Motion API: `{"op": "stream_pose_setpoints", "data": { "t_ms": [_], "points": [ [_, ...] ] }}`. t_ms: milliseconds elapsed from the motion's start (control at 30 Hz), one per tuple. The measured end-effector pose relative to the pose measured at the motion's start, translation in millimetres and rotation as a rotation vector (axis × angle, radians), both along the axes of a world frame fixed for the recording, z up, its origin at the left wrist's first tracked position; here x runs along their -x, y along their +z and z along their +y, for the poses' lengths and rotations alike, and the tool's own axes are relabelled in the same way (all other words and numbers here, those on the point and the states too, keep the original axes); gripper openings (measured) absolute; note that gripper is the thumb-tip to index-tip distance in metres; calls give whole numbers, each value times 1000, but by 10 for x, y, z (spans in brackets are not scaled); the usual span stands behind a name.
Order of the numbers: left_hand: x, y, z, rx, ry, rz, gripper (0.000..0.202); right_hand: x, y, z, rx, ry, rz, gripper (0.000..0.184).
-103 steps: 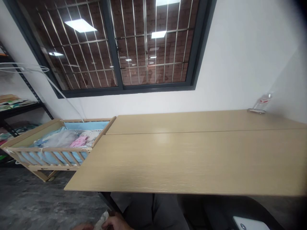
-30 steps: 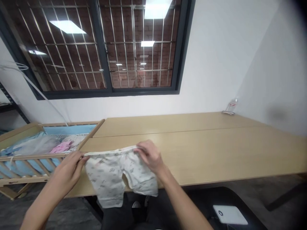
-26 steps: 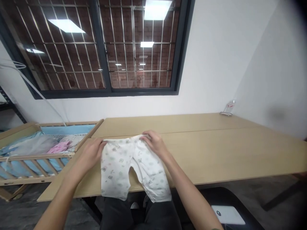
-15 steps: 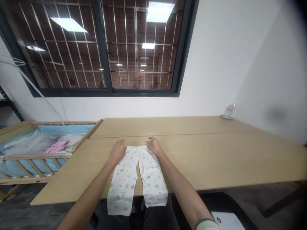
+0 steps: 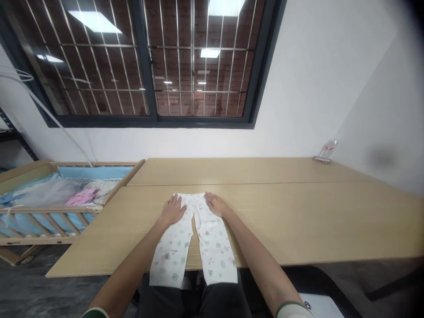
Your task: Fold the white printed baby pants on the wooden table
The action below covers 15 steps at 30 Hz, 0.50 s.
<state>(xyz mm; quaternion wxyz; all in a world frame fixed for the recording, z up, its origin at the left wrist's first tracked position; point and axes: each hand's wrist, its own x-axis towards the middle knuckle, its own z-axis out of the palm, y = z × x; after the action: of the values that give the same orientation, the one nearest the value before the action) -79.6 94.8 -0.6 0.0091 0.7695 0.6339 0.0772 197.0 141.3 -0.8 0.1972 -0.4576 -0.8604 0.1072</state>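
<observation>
White baby pants (image 5: 177,247) with a small green and grey print lie spread on the wooden table, waistband away from me. Both legs hang past the table's front edge toward my lap. My left hand (image 5: 174,209) rests flat on the left side of the waist, fingers stretched out. On the right side of the waist lies my right hand (image 5: 216,204), also flat with its fingers extended. A slit of table shows between the two pant legs.
The wooden table (image 5: 298,221) runs far to the right, with a clear plastic bottle (image 5: 329,149) at its back corner. A wooden crib (image 5: 49,210) holding cloths stands at the left. A barred window is above. A white device (image 5: 319,304) sits at lower right.
Both hands have come down from the waistband's corners to lie flat on the pants. The pants sit slightly farther up the table, and the head view has tilted down a little.
</observation>
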Motion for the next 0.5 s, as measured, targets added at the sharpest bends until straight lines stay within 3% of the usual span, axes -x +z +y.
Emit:
{"op": "stream_pose_setpoints", "data": {
  "t_ms": [100, 300, 400, 500],
  "points": [
    [0, 54, 160, 13, 8, -2, 71, 10, 5, 185, 43, -17, 30, 52],
    [-89, 298, 258, 11, 5, -46, 63, 26, 44, 504, 276, -150, 451, 40],
    [-263, 514, 80, -26, -20, -96, 58, 33, 50, 616, 325, -247, 548, 41],
    [-554, 713, -346, -44, -96, -154, 48, 44, 74, 675, 359, -347, 662, 41]
  ]
}}
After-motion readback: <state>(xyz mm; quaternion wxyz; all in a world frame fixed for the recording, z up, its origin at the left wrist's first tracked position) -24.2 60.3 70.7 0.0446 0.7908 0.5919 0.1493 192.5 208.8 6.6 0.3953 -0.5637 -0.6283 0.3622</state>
